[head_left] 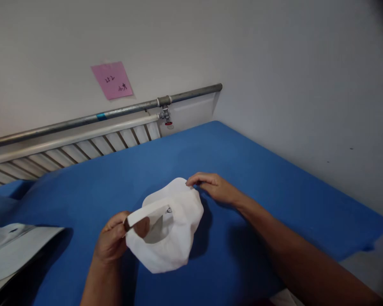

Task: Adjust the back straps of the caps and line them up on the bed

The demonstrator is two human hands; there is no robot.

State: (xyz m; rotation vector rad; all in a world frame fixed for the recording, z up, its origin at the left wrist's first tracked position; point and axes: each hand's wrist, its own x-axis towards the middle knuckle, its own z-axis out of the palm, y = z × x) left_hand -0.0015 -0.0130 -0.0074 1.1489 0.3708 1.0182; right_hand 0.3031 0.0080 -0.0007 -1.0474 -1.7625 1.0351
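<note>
A white cap (181, 231) is held tilted above the blue-covered table (239, 170), its hollow inside and a band across the opening facing me. My left hand (113, 236) pinches the cap's edge at the left end of that band, where a small dark patch shows between the fingers. On the far right side, my right hand (215, 187) has its fingertips on the cap near where brim and crown meet. The right thumb is mostly hidden.
A pale, cap-like thing (22, 246) with a curved edge lies at the lower left. Behind the table run a white radiator (92, 146), a metal pipe (124, 111) and a red-handled valve (167, 123). A pink note (113, 80) hangs on the wall.
</note>
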